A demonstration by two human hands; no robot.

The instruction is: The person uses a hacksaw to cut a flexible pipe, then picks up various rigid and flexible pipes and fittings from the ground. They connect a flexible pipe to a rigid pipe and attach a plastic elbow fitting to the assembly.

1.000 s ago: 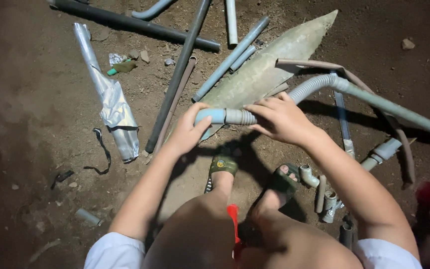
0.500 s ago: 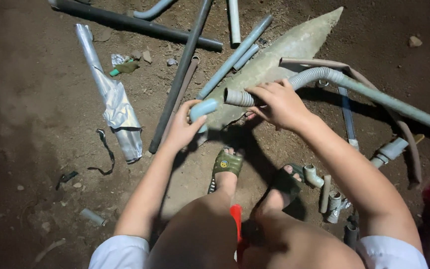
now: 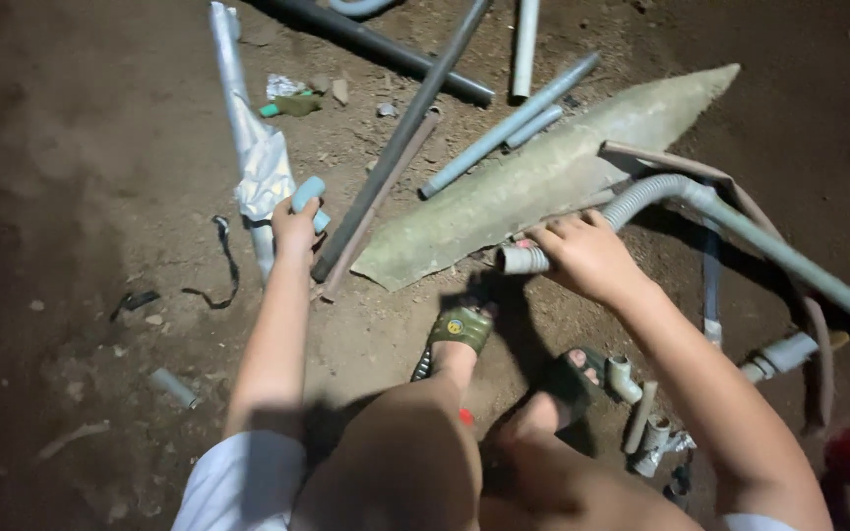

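A squatting person works over bare dirt ground strewn with pipes. At left, the left hand closes around a short pale-blue pipe piece, held beside a crumpled foil-wrapped tube. At right, the right hand grips the end of a grey corrugated hose lying against a flat grey slab.

The bare dirt ground carries many grey pipes, a flat pointed slab, a crumpled foil strip and small pipe fittings.
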